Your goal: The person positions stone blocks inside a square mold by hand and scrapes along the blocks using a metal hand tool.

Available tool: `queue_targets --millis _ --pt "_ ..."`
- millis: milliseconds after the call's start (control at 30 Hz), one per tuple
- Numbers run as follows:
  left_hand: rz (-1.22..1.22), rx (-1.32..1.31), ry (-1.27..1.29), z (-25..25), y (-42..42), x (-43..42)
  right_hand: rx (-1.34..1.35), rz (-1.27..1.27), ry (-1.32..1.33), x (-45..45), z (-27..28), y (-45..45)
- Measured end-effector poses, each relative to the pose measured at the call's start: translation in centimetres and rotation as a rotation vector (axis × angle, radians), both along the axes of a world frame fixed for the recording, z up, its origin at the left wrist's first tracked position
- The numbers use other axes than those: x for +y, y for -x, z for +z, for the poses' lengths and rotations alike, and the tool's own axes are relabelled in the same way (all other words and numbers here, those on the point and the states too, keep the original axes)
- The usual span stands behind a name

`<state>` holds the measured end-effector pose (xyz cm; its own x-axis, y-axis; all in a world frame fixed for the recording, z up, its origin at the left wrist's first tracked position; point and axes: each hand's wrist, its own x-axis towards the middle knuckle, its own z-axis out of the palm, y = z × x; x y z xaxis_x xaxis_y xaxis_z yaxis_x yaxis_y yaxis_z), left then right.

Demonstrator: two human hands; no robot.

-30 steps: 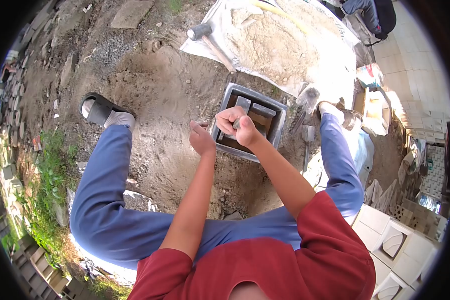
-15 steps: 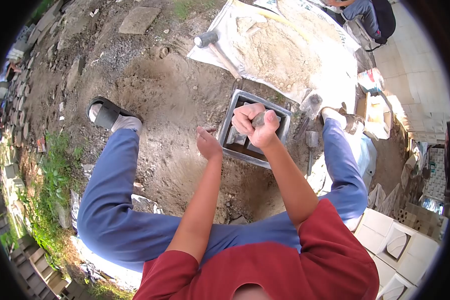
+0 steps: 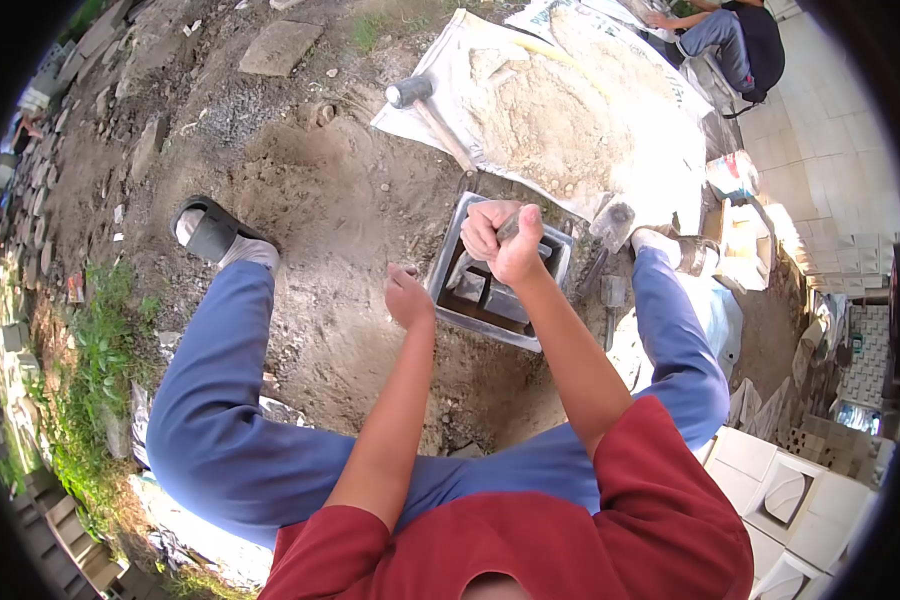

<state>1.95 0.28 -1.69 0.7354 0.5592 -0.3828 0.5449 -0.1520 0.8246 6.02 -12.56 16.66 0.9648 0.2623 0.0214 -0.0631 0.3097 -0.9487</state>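
Note:
My right hand (image 3: 505, 240) is closed around a grey, rough, rounded piece (image 3: 510, 228), its end showing between thumb and fingers. Whether it continues below the fist is hidden. Under that hand a square metal mould (image 3: 485, 335) rests on the dirt, with dark openings and a pale grey shape (image 3: 467, 285) inside, partly covered by the hand and forearm. My left hand (image 3: 408, 298) hovers just left of the mould's rim, fingers curled together; what they hold, if anything, I cannot make out.
A mallet (image 3: 408, 93) lies by a white sack sheet (image 3: 410, 122) bearing a sandy heap (image 3: 555, 120). A trowel-like tool (image 3: 613, 291) and a dusty grey block (image 3: 613, 222) lie right of the mould. White patterned blocks (image 3: 750, 465) stand at lower right. Another person (image 3: 755, 45) sits at upper right.
Both hands and the mould appear slightly further left as the view shifts. My right hand keeps its grip on the grey piece, while my left hand stays curled beside the mould.

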Motion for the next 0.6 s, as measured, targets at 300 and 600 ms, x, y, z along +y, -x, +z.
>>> queue_targets --millis 300,600 --pt "-0.19 -0.067 -0.285 0.4 -0.2 -0.1 -0.104 -0.027 0.092 -0.5 -1.3 -0.7" --pt "-0.428 0.183 -0.196 4.5 -3.5 -2.1 -0.147 -0.038 0.042 -2.1 -5.4 -1.2"
